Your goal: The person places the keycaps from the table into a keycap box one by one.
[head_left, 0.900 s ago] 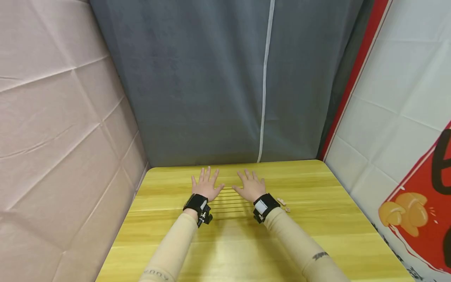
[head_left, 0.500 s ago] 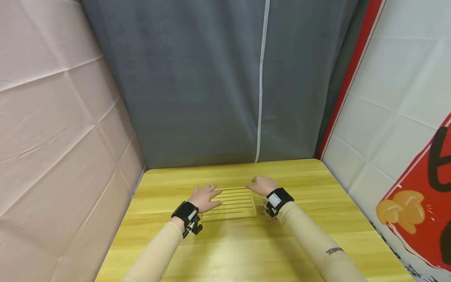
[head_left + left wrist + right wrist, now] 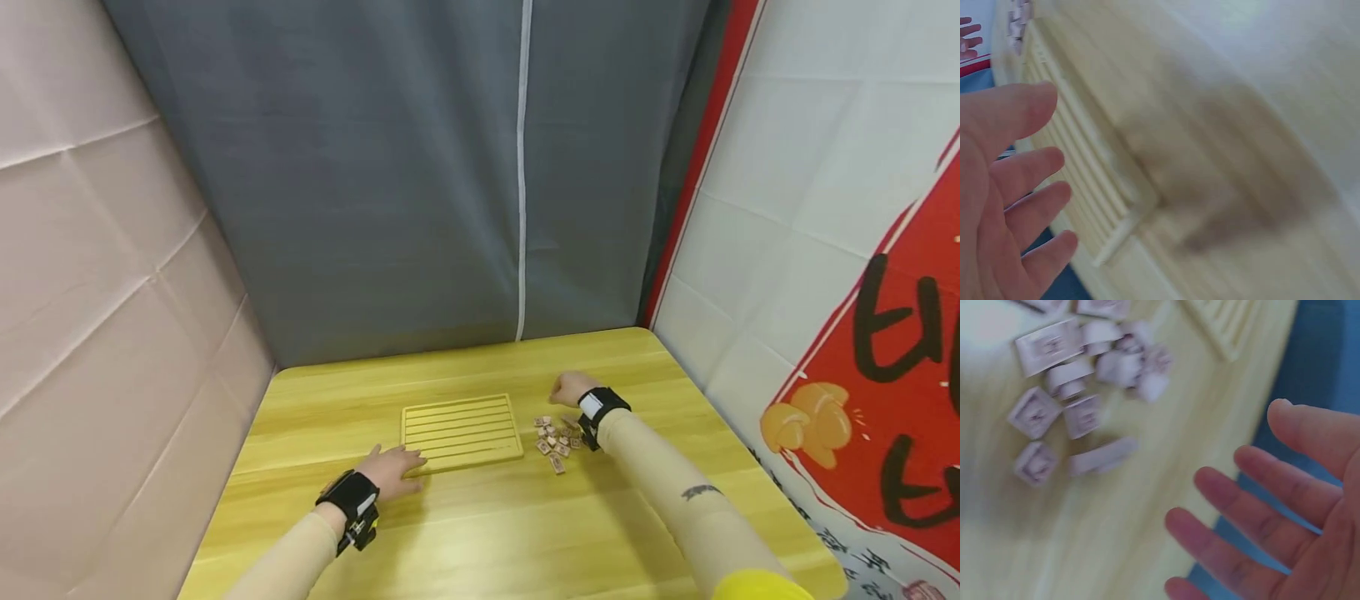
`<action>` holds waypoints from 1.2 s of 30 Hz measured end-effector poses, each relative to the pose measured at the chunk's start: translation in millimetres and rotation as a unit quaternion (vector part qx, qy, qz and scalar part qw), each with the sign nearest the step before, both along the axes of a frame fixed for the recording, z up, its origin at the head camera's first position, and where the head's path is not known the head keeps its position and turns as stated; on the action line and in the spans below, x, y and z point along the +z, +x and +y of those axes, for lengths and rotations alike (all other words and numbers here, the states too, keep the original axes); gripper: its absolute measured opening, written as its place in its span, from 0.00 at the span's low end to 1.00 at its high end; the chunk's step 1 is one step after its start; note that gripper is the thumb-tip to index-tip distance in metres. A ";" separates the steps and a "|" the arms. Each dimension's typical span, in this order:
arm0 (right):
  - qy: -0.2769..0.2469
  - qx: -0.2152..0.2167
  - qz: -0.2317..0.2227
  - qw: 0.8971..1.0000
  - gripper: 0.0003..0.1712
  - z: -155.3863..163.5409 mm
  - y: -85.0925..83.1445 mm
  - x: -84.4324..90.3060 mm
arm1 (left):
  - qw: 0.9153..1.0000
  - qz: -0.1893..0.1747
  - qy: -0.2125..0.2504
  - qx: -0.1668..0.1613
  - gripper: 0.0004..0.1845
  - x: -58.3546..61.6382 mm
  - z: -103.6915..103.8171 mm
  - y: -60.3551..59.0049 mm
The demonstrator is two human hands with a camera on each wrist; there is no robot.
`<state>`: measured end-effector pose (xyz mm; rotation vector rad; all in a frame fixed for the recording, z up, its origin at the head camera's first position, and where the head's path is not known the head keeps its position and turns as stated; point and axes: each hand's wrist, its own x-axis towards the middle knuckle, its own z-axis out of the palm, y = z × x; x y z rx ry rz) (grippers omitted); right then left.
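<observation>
A rectangular wooden board with raised edges and several parallel grooves lies flat on the table. Its near-left corner is close to my left hand, whose fingers are spread and hold nothing; whether they touch the rim I cannot tell. In the left wrist view the board shows beyond the fingertips. To the right of the board lies a loose pile of small wooden tiles with printed marks. My right hand hovers just behind the pile. Its loosely bent fingers hold nothing, with the tiles apart from them in the right wrist view.
The yellow wood-grain table ends at a grey curtain at the back. A pale cloth wall stands on the left. On the right hangs a white sheet with a red printed patch.
Both hands began spread over the board and moved apart: the left toward me and left, the right rightward past the tiles. Board and pile came into fuller view as the head view shifted right.
</observation>
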<state>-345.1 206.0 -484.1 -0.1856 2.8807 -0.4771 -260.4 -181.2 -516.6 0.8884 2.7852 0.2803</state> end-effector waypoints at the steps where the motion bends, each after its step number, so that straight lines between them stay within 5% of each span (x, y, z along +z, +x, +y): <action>1: -0.002 -0.003 -0.001 1.000 0.15 -0.4 -3.5 -5.3 | 1.000 -0.001 0.002 0.004 0.25 -3.2 -4.5 2.2; 7: 0.002 -0.015 -0.023 1.000 0.08 -0.9 -18.7 -35.5 | 0.999 0.013 -0.001 0.038 0.28 -33.4 -25.5 14.4; 12: 0.019 -0.034 -0.042 0.998 0.09 9.6 -15.3 -54.0 | 0.999 0.010 -0.019 0.039 0.31 -45.5 -25.4 23.8; 22: 0.021 -0.023 -0.018 0.999 0.09 18.0 -9.4 -66.4 | 0.999 0.013 -0.022 0.039 0.30 -34.0 -17.9 39.9; 32: 0.036 -0.017 0.007 0.999 0.07 39.1 6.8 -75.4 | 0.999 0.002 -0.033 0.021 0.30 -26.6 5.0 38.2; 36: 0.037 -0.010 0.003 0.999 0.04 39.4 7.2 -71.9 | 0.999 0.013 -0.040 0.018 0.31 -33.0 4.8 36.1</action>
